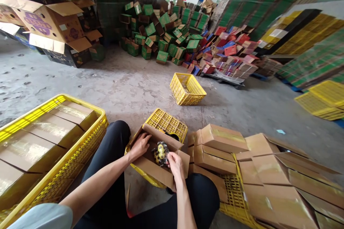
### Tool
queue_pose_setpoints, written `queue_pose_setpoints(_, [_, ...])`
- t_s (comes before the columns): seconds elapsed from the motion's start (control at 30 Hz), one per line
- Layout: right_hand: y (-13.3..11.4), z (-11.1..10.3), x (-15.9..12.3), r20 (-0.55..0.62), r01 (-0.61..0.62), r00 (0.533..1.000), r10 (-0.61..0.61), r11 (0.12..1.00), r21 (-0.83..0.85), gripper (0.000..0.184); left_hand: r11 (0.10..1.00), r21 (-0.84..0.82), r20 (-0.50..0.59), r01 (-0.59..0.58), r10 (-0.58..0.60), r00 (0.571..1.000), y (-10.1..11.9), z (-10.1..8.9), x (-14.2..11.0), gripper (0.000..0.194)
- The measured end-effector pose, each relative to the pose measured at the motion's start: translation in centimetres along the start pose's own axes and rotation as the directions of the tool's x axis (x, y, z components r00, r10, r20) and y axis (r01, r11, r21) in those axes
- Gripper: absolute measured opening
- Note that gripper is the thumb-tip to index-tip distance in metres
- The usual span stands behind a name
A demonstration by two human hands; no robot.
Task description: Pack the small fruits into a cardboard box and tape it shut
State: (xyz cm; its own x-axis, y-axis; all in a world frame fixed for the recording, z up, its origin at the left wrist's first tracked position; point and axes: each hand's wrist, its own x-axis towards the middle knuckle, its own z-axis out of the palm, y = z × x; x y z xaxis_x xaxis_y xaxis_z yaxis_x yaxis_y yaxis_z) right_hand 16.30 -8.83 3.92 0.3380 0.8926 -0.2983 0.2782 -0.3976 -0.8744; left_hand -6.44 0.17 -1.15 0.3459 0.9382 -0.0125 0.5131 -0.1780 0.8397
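An open cardboard box point(158, 172) stands between my knees, its flaps spread, on an upturned yellow crate point(168, 121). My left hand point(140, 146) reaches over the box's left side, fingers apart and bent down inside; I see nothing held in it. Inside the box's opening is a yellow, dark-spotted rounded item in shiny clear plastic wrap point(161, 153). The fingers of my right hand point(175, 164) pinch the right edge of this wrap. The bottom of the box is mostly hidden. A black and orange object point(172, 135) lies on the crate behind the box.
At left, a large yellow crate point(104, 112) holds taped cartons point(53, 125). More cartons point(268, 175) are stacked at right, partly in another yellow crate point(236, 200). A small yellow crate point(185, 93) sits ahead on the floor. Piled green boxes point(161, 43) and red boxes point(228, 50) fill the background.
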Motion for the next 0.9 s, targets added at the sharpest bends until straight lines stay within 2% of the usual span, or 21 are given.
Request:
queue_pose_setpoints(0.07, [-0.1,0.1,-0.1,0.014,-0.029,1.0,0.028,0.997,0.07,0.041,0.99,-0.093,-0.035,-0.105,0.102,0.994,0.4,-0.2,0.3,0.046])
queue_pose_setpoints(0.1, [-0.2,0.1,-0.2,0.021,-0.04,0.999,0.038,0.994,0.099,0.042,0.978,-0.173,-0.033,-0.119,0.115,0.993,0.6,-0.3,0.4,0.042])
queue_pose_setpoints(0.13, [-0.3,0.1,-0.3,0.029,-0.049,0.999,0.046,0.991,0.125,0.044,0.958,-0.272,0.001,-0.091,0.095,0.996,0.9,-0.3,0.3,0.042])
queue_pose_setpoints(0.2, [-0.5,0.2,-0.4,0.048,-0.061,0.997,0.054,0.984,0.167,0.045,0.871,-0.486,0.171,0.074,0.012,0.985,1.5,-0.3,0.0,0.054])
queue_pose_setpoints(0.23, [-0.6,0.3,-0.5,0.061,-0.065,0.997,0.055,0.981,0.184,0.046,0.798,-0.579,0.272,0.166,-0.003,0.962,1.9,-0.2,-0.2,0.062])
queue_pose_setpoints(0.3, [-0.8,0.7,-0.6,0.089,-0.075,0.994,0.057,0.974,0.212,0.047,0.636,-0.71,0.433,0.303,0.054,0.9,2.8,-0.1,-0.7,0.071])
queue_pose_setpoints(0.37, [-0.9,1.1,-0.6,0.113,-0.086,0.992,0.061,0.969,0.231,0.05,0.511,-0.785,0.478,0.35,0.14,0.867,3.7,-0.2,-1.0,0.068])
queue_pose_setpoints(0.43, [-1.1,1.4,-0.6,0.122,-0.095,0.99,0.066,0.965,0.246,0.053,0.448,-0.82,0.466,0.356,0.161,0.87,4.3,-0.4,-1.0,0.066])
queue_pose_setpoints(0.5, [-1.1,1.6,-0.5,0.116,-0.096,0.991,0.069,0.962,0.256,0.056,0.438,-0.827,0.441,0.352,0.117,0.89,4.5,-0.7,-0.9,0.066])
queue_pose_setpoints(0.6, [-1.1,1.4,-0.3,0.081,-0.082,0.995,0.062,0.96,0.267,0.059,0.469,-0.814,0.406,0.343,0.037,0.913,4.5,-1.0,-0.6,0.066])
queue_pose_setpoints(0.77, [-1.1,1.0,-0.1,0.0,-0.056,0.998,0.059,0.946,0.321,0.061,0.496,-0.831,0.315,0.253,0.044,0.948,4.4,-0.9,-0.3,0.073])
queue_pose_setpoints(0.9, [-1.4,0.9,-0.2,-0.022,-0.062,0.997,0.074,0.935,0.348,0.061,0.499,-0.829,0.292,0.254,-0.002,0.957,4.4,-0.7,-0.3,0.072])
